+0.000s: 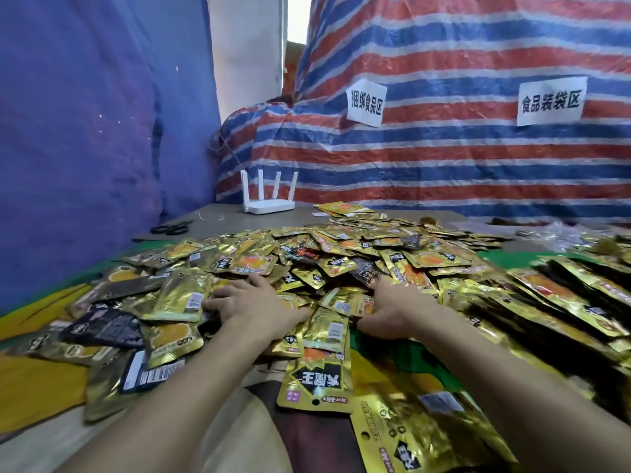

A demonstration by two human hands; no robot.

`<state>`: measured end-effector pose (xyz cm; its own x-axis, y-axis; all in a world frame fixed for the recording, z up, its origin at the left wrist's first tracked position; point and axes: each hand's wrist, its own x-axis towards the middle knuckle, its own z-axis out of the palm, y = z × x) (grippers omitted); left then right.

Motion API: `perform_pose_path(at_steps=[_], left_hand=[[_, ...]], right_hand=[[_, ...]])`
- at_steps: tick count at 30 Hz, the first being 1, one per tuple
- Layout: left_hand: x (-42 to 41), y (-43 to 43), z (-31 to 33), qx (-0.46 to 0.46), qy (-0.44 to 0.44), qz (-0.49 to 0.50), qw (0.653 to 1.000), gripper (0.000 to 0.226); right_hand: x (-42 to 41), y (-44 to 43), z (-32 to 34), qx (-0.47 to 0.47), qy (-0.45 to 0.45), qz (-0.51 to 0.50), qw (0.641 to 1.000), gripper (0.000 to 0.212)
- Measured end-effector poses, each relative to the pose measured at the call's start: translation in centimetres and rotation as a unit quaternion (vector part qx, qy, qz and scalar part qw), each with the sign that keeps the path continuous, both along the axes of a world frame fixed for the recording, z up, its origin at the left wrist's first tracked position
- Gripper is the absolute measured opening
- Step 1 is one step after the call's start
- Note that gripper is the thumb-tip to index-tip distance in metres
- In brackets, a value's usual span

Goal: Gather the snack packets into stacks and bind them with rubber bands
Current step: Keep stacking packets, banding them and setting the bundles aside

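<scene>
Many snack packets, left hand splayed atop, right hand half-buried, grip unclear

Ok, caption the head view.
Left hand and right hand reach into a heap of shiny gold foil snack packets, white four-antenna router behind.

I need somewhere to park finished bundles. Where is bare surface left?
Bare grey tabletop lies between the scissors and the router, far left. At the near left edge, yellow cloth shows. The packet pile crowds the centre and right.
</scene>
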<state>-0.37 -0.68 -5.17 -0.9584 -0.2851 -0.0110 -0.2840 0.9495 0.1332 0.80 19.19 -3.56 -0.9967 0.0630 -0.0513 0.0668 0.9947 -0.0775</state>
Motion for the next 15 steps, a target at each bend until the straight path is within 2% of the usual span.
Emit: perform_pose_path(at_steps=[3,6,8,10,12,15], left_hand=[[0.2,0.8,0.4,0.011,0.009,-0.016,1.000,0.106],[0.9,1.5,0.9,0.040,0.052,-0.065,0.996,0.054],[1.6,1.5,1.3,0.072,0.111,-0.093,0.987,0.021],[2.4,1.4,2.0,0.083,0.159,-0.102,0.979,0.021],[3.0,1.0,2.5,0.080,0.213,-0.101,0.969,0.026],[3.2,0.3,2.9,0.120,0.313,-0.110,0.936,0.023]], right_hand=[[0.6,-0.8,-1.1,0.033,0.073,0.006,0.997,0.051],[0.9,-1.1,-1.5,-0.012,0.186,0.030,0.982,0.018],[1.2,-1.1,-1.7,-0.019,0.221,0.037,0.974,0.025],[1.4,-1.0,-1.7,-0.013,0.236,0.041,0.971,0.031],[1.4,-0.8,-1.7,-0.008,0.253,0.043,0.966,0.026],[1.5,-0.7,-1.5,-0.026,0.286,0.048,0.957,0.023]])
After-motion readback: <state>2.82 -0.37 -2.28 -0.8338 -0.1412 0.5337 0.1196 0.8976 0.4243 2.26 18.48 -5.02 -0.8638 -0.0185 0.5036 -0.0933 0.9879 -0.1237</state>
